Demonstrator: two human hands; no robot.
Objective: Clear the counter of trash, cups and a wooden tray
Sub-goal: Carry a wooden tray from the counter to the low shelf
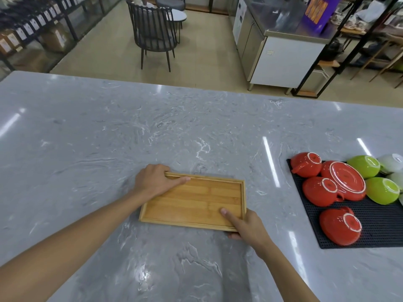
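A shallow rectangular wooden tray (196,201) lies flat and empty on the grey marble counter (109,131), near its front middle. My left hand (153,182) grips the tray's far left corner, thumb laid along the inside of the far rim. My right hand (246,227) holds the near right corner, thumb resting on the tray floor and fingers curled under the edge. On a black mat (375,227) at the right, red cups (340,229) and green cups (382,190) stand upside down, with a red saucer (346,179) among them.
White cups (392,163) sit at the mat's far right edge. Beyond the counter's far edge are a dark chair (153,33), a small round table, a steel cabinet (281,53) and shelving on both sides.
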